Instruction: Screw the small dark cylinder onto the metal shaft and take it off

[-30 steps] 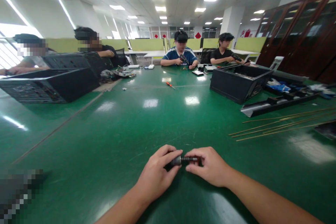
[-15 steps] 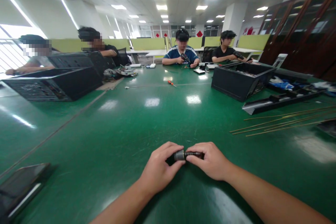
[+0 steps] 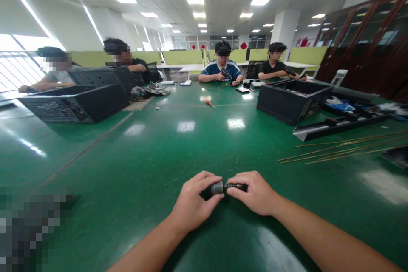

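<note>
My left hand is closed around a short grey metal cylinder, thumb below and fingers above. From the cylinder's right end runs a thin dark shaft that looks ribbed or spiral. My right hand pinches this shaft between thumb and fingers, and its far end is hidden in the palm. The whole piece lies level, low over the green tabletop. Its exact kind I cannot make out.
Across the table are several people, one holding a power drill. An orange screwdriver lies mid-table. Black computer cases stand left and right. Thin brass-coloured rods lie at right; a blurred dark object is near left.
The view has tilted up slightly, so the background sits a little lower and further right. Both hands keep nearly the same grip and place on the piece.
</note>
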`<action>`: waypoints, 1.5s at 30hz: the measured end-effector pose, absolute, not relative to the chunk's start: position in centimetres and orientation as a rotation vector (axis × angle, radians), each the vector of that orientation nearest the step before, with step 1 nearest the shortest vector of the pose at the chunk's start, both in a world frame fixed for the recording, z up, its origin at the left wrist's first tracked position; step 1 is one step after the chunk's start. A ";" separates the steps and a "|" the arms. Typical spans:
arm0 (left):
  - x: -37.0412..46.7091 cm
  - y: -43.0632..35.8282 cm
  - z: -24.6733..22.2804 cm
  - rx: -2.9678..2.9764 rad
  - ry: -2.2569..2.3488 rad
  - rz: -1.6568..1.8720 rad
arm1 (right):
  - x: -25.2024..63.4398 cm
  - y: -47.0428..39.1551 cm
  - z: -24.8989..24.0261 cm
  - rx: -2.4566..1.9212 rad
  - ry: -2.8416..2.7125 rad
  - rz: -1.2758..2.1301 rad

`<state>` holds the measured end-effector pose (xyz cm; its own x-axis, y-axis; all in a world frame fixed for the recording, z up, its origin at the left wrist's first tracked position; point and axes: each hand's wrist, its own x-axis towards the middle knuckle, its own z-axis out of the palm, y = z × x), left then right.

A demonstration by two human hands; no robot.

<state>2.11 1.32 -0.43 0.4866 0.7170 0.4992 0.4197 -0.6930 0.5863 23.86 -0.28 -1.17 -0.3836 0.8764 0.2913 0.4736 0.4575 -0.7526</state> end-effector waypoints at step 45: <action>1.4 1.4 0.1 2.410 0.965 1.095 | 23.9 -0.4 -1.1 -1.109 -1.939 0.664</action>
<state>1.44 1.39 0.13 0.4773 0.6944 0.5386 0.4472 -0.7195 0.5314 23.88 -0.38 -1.12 -0.3059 0.8753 0.3745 0.4623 0.4804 -0.7453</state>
